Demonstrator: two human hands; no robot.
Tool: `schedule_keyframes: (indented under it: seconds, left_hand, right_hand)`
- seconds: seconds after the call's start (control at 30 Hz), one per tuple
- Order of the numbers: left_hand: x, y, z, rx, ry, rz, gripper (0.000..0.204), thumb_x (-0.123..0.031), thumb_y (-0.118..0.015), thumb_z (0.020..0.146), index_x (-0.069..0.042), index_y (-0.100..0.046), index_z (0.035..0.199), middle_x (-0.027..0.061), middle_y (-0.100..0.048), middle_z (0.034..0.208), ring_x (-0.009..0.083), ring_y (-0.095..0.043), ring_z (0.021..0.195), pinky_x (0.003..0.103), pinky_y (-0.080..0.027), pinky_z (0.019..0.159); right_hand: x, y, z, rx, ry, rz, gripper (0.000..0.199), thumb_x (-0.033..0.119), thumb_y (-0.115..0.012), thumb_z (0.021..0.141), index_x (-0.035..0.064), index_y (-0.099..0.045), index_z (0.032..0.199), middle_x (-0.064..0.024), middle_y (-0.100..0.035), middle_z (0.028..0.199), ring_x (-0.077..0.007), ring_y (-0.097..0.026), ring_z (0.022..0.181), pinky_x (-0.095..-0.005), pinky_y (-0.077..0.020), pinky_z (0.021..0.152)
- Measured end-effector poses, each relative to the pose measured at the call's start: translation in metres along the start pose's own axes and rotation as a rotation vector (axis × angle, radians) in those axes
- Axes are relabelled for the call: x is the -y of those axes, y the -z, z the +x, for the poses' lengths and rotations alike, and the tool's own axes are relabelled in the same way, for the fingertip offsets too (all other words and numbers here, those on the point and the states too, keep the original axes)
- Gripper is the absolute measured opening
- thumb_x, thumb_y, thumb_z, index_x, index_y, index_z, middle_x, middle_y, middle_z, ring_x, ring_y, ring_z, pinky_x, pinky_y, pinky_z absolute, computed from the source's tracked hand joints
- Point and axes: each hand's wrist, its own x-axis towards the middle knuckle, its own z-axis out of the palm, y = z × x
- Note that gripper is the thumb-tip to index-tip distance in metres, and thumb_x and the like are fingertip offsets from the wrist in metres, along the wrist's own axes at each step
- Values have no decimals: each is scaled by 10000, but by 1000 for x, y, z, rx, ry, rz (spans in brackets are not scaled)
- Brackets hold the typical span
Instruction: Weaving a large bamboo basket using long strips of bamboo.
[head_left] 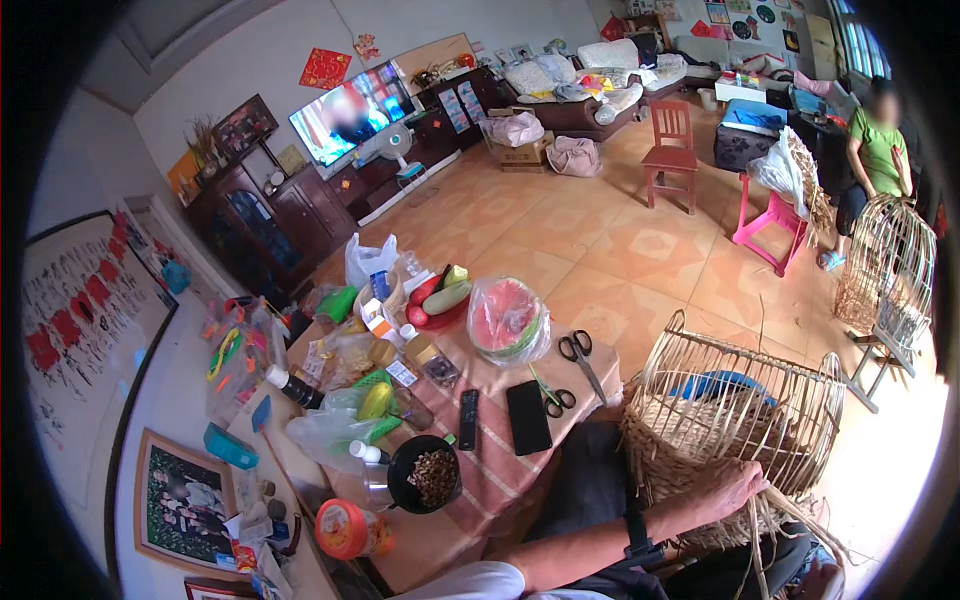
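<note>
Striped cloth covered the counter (pixel 500 470): black bowl of seeds (pixel 432 476) at left, then a remote (pixel 467 419), dark phone (pixel 527 417), scissors (pixel 580 355). Left hand (pixel 733 484) lay flat on the half-woven wicker basket (pixel 735 415), fingers spread narrow over loose strands at the base, on the person's lap right of the counter. Right hand out of view. Basket looked light, springy, open ribs fragile; best gripped at the dense woven base, not the thin uprights.
</note>
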Motion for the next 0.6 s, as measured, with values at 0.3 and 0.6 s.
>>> schedule_keyframes:
  seconds: [0.3,0.6]
  left_hand:
    - [7,-18,-2,-207,-12,-20,210,-231,-711,887,-24,-688,860,215,-672,794,407,-665,786,496,-489,683]
    - [-2,9,-11,-35,41,-98,210,-212,-719,854,-11,-704,914,234,-668,804,411,-671,788,482,-492,675]
  right_hand:
    - [283,-154,72,237,302,-118,458,22,-755,746,62,-595,1174,-174,-542,941,-395,-572,885,-473,-472,780]
    - [271,-154,74,488,180,163,432,14,-784,718,48,-535,1070,-145,-633,893,-333,-636,812,-438,-503,691]
